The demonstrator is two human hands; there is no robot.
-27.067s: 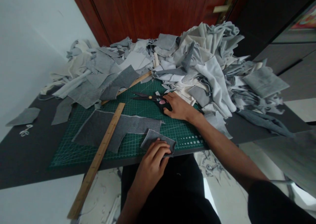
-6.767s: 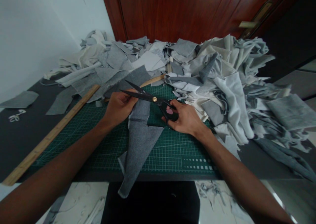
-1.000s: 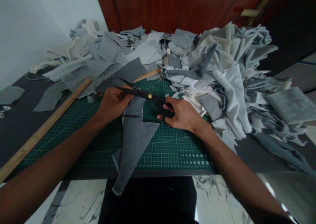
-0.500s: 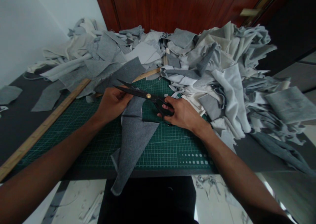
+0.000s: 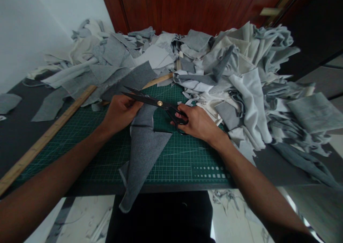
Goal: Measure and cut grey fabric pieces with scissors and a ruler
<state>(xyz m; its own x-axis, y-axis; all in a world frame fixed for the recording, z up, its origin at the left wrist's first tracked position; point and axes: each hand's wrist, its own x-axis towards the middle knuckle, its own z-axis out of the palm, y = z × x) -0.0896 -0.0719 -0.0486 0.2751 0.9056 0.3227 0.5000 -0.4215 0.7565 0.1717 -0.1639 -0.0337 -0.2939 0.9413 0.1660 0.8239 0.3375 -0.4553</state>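
My right hand (image 5: 197, 121) grips the handles of black scissors (image 5: 150, 99), whose blades point left and stand slightly apart. The blades lie across the upper end of a grey fabric piece (image 5: 146, 143). That end is pinched in my left hand (image 5: 122, 112), close to the scissors' tips. The fabric hangs down over the green cutting mat (image 5: 182, 150), its lower corner reaching past the table's front edge. Part of the fabric's top is hidden behind the blades and my left fingers.
A wooden ruler (image 5: 50, 134) lies slantwise at the left. Heaped grey and white fabric scraps (image 5: 211, 61) line the back and right of the dark table (image 5: 18, 136). Behind stands a reddish-brown wooden door (image 5: 182, 7). Loose scraps (image 5: 226, 200) lie on the floor.
The whole scene has shifted very slightly to the left in view. My hands, the scissors and the fabric keep nearly the same position relative to each other.
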